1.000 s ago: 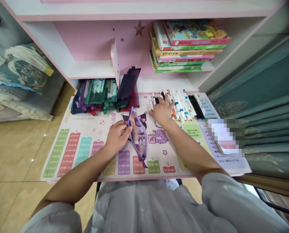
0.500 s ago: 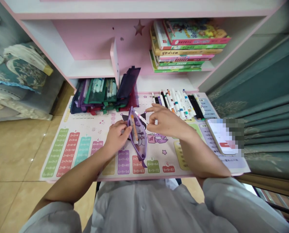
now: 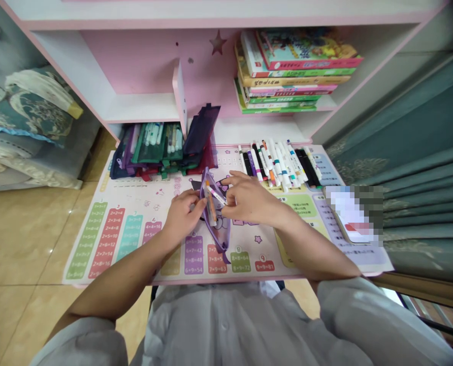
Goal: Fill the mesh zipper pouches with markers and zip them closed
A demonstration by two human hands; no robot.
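A purple mesh pencil pouch (image 3: 219, 230) lies open on the desk mat (image 3: 127, 229), with an orange marker (image 3: 211, 206) inside. My left hand (image 3: 183, 213) grips the pouch's left rim and holds it open. My right hand (image 3: 249, 199) pinches a white marker (image 3: 216, 194) whose tip reaches into the pouch mouth. A row of several markers (image 3: 278, 161) lies on the mat behind my right hand.
Several filled mesh pouches (image 3: 158, 147) are stacked at the back left under the pink shelf (image 3: 142, 109). Books (image 3: 287, 71) are piled on the right shelf. A phone (image 3: 348, 216) lies at the mat's right edge, beside green curtains (image 3: 413, 168).
My right hand left the marker row with a white marker and brought it leftward to the pouch mouth. My left hand has stayed on the pouch.
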